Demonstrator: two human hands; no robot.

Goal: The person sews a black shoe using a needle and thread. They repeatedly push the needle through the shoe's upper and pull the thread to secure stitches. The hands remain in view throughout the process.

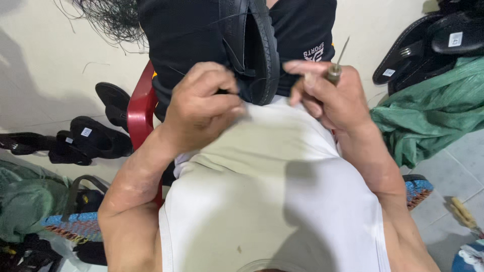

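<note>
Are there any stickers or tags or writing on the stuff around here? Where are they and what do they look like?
Small white square sticker: on a black sandal's sole, top right.
Small white sticker: on the black sandal below it, near its tip.
White sticker: on a black sandal on the floor, left.
Smaller white sticker: on the sandal beside that.
White printed lettering: on the black shorts, near the right hand.
</note>
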